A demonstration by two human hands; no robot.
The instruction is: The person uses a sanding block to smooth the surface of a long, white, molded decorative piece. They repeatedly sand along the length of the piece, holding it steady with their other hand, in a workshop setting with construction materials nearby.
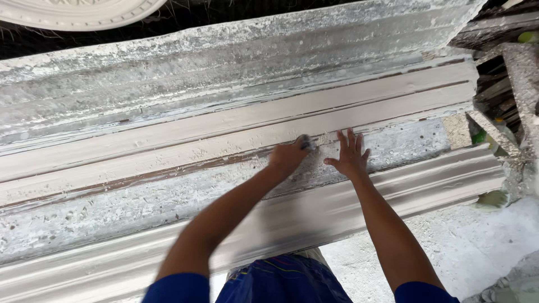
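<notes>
Left hand fisted on small dark tool at plaster moulding edge; right hand flat, fingers spread, empty, just beside. Bench open leftward.

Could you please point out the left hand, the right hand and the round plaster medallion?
Left hand (287, 157): head view, knuckles of the fist.
Right hand (351, 156): head view, back of the hand.
Round plaster medallion (78, 12): head view, moulded rim.

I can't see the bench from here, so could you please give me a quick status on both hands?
Left hand closed on a small tool against the plaster moulding. Right hand flat, fingers spread, beside it. Plaster crumbs around; nothing blocking.
</notes>
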